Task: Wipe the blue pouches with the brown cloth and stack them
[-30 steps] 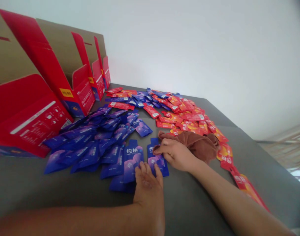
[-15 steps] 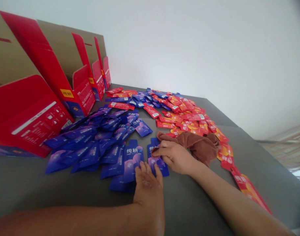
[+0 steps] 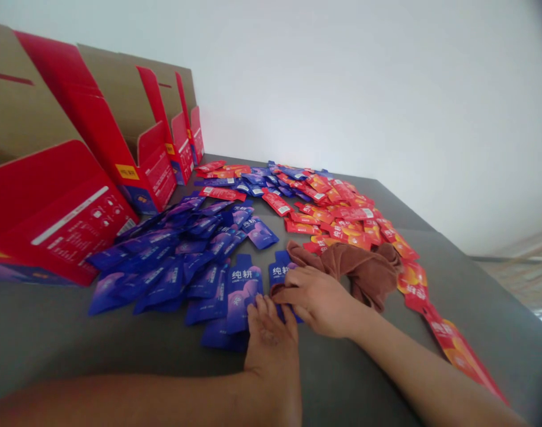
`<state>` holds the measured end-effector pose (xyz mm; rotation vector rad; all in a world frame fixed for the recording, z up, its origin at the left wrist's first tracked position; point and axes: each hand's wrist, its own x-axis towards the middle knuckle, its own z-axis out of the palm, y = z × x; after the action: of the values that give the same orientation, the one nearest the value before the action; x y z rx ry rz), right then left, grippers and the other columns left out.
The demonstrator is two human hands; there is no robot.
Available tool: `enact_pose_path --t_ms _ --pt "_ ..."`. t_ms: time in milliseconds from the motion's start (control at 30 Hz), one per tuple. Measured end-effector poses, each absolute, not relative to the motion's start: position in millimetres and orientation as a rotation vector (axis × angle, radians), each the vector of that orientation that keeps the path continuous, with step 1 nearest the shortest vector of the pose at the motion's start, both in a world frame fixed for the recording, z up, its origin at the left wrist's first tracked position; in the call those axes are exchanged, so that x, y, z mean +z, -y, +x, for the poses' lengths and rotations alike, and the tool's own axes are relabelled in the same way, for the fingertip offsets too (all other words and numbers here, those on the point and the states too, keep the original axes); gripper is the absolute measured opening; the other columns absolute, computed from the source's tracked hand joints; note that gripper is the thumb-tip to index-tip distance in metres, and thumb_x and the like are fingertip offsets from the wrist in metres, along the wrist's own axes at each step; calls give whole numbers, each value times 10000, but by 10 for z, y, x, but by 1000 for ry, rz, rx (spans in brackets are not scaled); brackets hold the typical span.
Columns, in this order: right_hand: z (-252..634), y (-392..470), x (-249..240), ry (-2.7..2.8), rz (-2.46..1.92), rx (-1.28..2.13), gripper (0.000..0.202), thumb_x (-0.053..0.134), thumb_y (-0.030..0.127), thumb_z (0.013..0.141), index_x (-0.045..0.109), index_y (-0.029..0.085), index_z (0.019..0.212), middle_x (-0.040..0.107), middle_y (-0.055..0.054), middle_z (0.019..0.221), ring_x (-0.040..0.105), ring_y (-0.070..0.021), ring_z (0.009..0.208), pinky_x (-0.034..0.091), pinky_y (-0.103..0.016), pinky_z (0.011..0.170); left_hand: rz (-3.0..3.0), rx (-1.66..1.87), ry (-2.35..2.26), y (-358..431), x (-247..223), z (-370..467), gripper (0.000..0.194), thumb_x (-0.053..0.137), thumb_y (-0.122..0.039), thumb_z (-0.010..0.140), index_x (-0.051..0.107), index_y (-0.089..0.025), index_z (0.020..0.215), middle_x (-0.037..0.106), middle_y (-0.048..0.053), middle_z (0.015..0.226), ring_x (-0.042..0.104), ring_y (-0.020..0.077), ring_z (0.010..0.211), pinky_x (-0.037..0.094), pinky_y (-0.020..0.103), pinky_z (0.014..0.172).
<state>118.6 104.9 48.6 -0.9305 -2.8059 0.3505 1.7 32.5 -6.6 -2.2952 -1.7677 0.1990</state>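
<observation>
My right hand (image 3: 322,301) is closed on a corner of a brown cloth (image 3: 364,270), pressing it on a blue sachet (image 3: 279,270) that is partly covered by my fingers. The rest of the cloth trails to the right in a loose bundle. My left hand (image 3: 271,338) lies with outstretched fingers at the lower edge of this sachet, its fingertips close to the cloth. Just left of it, another blue sachet (image 3: 242,296) with white lettering lies face up, overlapping others. A heap of blue sachets (image 3: 164,261) spreads farther left.
Open red cardboard boxes (image 3: 70,213) stand in a row on the left. Red and orange sachets (image 3: 351,228) lie piled across the grey table (image 3: 133,350) at the right, mixed with blue ones at the back. A white wall (image 3: 342,83) rises behind.
My right hand has slid the cloth down over the sachet towards me, from its upper part to its lower half. My left hand stays in place; the view has shifted slightly.
</observation>
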Motion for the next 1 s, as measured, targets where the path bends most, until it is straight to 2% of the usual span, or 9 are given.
enact_pose_path --t_ms 267,467,567,800,900,1000 --pt "1426 -1361 382 2665 -1203 215 353 432 120 838 605 213 1132 542 -56 848 493 -173 817 384 -294 754 -2344 163 1629 -336 114 -88 522 337 29 756 546 -167 1192 602 180 1184 535 286 1108 478 463 891" --pt "1180 -1027 496 2774 -966 340 287 469 158 827 623 210 1064 562 -53 856 492 -182 826 371 -314 770 -2403 348 1668 -345 237 -55 490 354 -13 772 539 -162 1201 590 190 1191 526 296 1111 459 481 913" --pt "1194 -1073 458 2747 -1006 325 300 456 135 824 625 204 1062 559 -54 849 496 -178 826 381 -306 773 -2394 333 1671 -349 228 -63 488 353 -12 773 541 -165 1197 599 183 1184 534 289 1105 468 474 903" --pt "1434 -1353 351 2610 -1190 262 357 420 153 861 523 190 1201 573 -81 992 515 -194 928 406 -334 820 -2346 218 1668 -342 168 -73 500 358 22 750 558 -147 1176 608 194 1162 541 293 1090 484 457 886" --pt "1352 -1227 395 2599 -1070 350 299 443 114 825 523 172 1108 583 -74 1006 515 -188 934 398 -336 832 -2354 221 1673 -333 198 -64 474 366 5 758 563 -125 1169 600 213 1163 536 305 1094 475 468 896" --pt "1254 -1091 445 2681 -920 402 184 476 117 808 564 187 954 578 -53 937 502 -177 905 387 -314 799 -2359 266 1670 -326 207 -55 480 362 -9 764 557 -152 1179 607 187 1170 536 290 1100 465 470 907"
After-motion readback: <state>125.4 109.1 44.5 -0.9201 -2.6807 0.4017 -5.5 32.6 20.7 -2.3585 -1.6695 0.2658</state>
